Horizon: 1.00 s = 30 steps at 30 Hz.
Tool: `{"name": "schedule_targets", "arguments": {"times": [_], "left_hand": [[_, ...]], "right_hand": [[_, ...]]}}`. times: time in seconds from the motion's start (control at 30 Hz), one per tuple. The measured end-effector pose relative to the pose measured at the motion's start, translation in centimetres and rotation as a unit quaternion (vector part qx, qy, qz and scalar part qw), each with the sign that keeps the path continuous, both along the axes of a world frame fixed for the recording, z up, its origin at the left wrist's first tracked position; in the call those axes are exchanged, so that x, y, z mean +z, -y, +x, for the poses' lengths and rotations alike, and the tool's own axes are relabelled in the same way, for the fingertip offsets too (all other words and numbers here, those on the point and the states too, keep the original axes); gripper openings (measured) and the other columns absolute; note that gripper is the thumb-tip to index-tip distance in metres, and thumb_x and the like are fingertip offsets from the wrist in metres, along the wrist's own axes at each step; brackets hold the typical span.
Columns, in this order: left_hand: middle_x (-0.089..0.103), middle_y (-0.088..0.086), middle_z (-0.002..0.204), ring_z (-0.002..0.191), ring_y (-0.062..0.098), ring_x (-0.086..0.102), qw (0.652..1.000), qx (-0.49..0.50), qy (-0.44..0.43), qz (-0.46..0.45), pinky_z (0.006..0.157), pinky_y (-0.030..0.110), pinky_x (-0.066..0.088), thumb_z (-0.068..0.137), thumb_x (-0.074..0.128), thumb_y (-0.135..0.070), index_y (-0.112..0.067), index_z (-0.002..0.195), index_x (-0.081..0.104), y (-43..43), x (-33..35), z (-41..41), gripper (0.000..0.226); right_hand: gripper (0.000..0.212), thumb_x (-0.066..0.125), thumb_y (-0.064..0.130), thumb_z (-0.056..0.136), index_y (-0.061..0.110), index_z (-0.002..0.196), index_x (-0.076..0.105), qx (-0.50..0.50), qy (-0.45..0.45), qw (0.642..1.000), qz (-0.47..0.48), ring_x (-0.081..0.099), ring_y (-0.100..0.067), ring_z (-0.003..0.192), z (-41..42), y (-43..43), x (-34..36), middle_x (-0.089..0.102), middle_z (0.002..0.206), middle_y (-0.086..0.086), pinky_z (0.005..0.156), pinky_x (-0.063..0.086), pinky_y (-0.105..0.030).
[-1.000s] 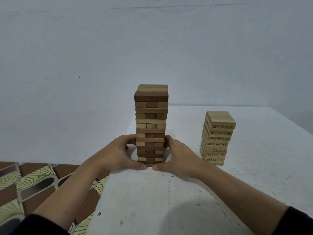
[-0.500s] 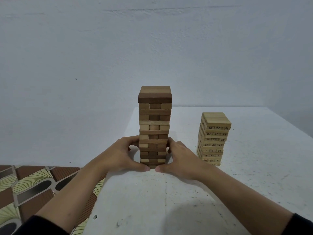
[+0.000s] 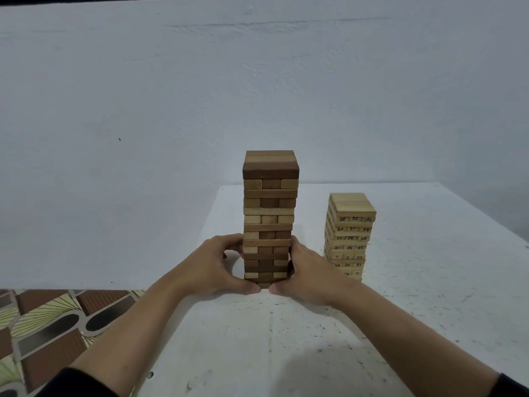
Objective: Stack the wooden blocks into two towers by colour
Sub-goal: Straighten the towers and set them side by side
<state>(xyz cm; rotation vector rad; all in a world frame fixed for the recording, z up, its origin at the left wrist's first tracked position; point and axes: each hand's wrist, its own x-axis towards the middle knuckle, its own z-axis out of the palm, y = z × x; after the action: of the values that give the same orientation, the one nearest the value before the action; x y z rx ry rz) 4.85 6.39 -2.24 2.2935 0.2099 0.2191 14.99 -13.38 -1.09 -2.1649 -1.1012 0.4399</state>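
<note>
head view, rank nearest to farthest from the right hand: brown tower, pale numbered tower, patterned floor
1. brown tower: gripped at its base by the right hand, on the hand's left side.
2. pale numbered tower: just behind and right of that hand.
3. patterned floor: far off at lower left.

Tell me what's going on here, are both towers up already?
A person grips the lower part of the taller brown tower with both hands: the left hand curls round its left side and the right hand round its right, thumbs nearly meeting at its foot. The shorter pale tower of numbered blocks stands apart to its right on the white table. Both towers stand upright.
</note>
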Motion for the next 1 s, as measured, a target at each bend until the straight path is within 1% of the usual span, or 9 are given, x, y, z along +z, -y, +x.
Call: {"name": "schedule_targets", "arguments": {"times": [0.1, 0.27, 0.37, 0.53, 0.67, 0.77, 0.87, 1.0], "left_hand": [[0.07, -0.02, 0.115, 0.111, 0.004, 0.063, 1.0, 0.0, 0.002, 0.004, 0.104, 0.042, 0.05, 0.06, 0.097, -0.033, -0.043, 0.119, 0.067, 0.2, -0.1, 0.2, 0.067], [0.07, -0.017, 0.119, 0.115, 0.011, 0.064, 1.0, -0.009, -0.001, 0.008, 0.105, 0.047, 0.05, 0.059, 0.096, -0.041, -0.04, 0.124, 0.066, 0.4, -0.2, 0.7, 0.072], [0.07, -0.02, 0.116, 0.112, 0.005, 0.063, 1.0, -0.006, 0.0, 0.019, 0.103, 0.042, 0.05, 0.06, 0.096, -0.04, -0.042, 0.121, 0.066, 0.6, -0.1, 0.8, 0.068], [0.069, -0.027, 0.111, 0.107, -0.004, 0.061, 1.0, -0.008, -0.004, 0.027, 0.094, 0.027, 0.047, 0.062, 0.097, -0.034, -0.046, 0.114, 0.066, 0.9, 0.1, 1.0, 0.061], [0.07, -0.026, 0.111, 0.108, -0.002, 0.061, 0.999, -0.006, -0.009, 0.036, 0.098, 0.03, 0.047, 0.061, 0.095, -0.039, -0.043, 0.118, 0.066, 1.0, 0.1, 1.1, 0.064], [0.068, -0.03, 0.109, 0.105, -0.007, 0.06, 0.999, -0.005, -0.013, 0.043, 0.094, 0.024, 0.045, 0.062, 0.096, -0.037, -0.046, 0.117, 0.065, 1.2, 0.2, 1.2, 0.064], [0.067, -0.032, 0.109, 0.105, -0.008, 0.059, 0.999, -0.006, -0.016, 0.043, 0.09, 0.02, 0.044, 0.064, 0.096, -0.034, -0.047, 0.116, 0.064, 1.3, 0.3, 1.2, 0.063], [0.066, -0.032, 0.112, 0.107, -0.007, 0.059, 0.999, -0.012, -0.022, 0.036, 0.094, 0.025, 0.048, 0.064, 0.096, -0.034, -0.048, 0.119, 0.062, 1.3, 0.4, 1.1, 0.066]], "right_hand": [[0.072, 0.081, 0.024, 0.081, 0.024, 0.139, 0.038, 0.001, 0.004, 1.0, 0.001, 0.059, -0.012, 0.109, 0.2, 0.1, -0.1, 0.057, 0.124, 0.006, 0.09, 0.052, -0.029], [0.069, 0.081, 0.024, 0.078, 0.025, 0.134, 0.041, -0.007, 0.011, 1.0, 0.007, 0.059, -0.011, 0.105, 0.5, 0.2, -0.5, 0.055, 0.12, 0.007, 0.09, 0.054, -0.033], [0.068, 0.081, 0.022, 0.077, 0.026, 0.133, 0.042, -0.012, 0.007, 1.0, 0.012, 0.059, -0.011, 0.104, 0.6, 0.3, -0.5, 0.055, 0.119, 0.008, 0.089, 0.055, -0.032], [0.067, 0.08, 0.02, 0.077, 0.023, 0.133, 0.043, -0.019, 0.0, 1.0, 0.011, 0.059, -0.013, 0.105, 0.5, 0.5, -0.4, 0.054, 0.121, 0.006, 0.09, 0.055, -0.035], [0.067, 0.079, 0.016, 0.078, 0.021, 0.133, 0.042, -0.028, -0.011, 1.0, 0.009, 0.059, -0.015, 0.107, 0.5, 0.6, -0.3, 0.057, 0.12, 0.003, 0.092, 0.055, -0.035], [0.067, 0.079, 0.015, 0.078, 0.02, 0.133, 0.041, -0.034, -0.018, 0.999, 0.004, 0.06, -0.017, 0.107, 0.4, 0.7, -0.2, 0.059, 0.118, 0.002, 0.092, 0.055, -0.037], [0.066, 0.079, 0.014, 0.077, 0.02, 0.132, 0.042, -0.041, -0.025, 0.999, 0.003, 0.061, -0.017, 0.105, 0.3, 0.8, -0.1, 0.06, 0.116, 0.002, 0.091, 0.056, -0.039], [0.063, 0.076, 0.01, 0.079, 0.022, 0.13, 0.041, -0.047, -0.035, 0.998, 0.005, 0.062, -0.017, 0.102, 0.0, 1.0, 0.0, 0.063, 0.111, 0.001, 0.088, 0.058, -0.038]]}}
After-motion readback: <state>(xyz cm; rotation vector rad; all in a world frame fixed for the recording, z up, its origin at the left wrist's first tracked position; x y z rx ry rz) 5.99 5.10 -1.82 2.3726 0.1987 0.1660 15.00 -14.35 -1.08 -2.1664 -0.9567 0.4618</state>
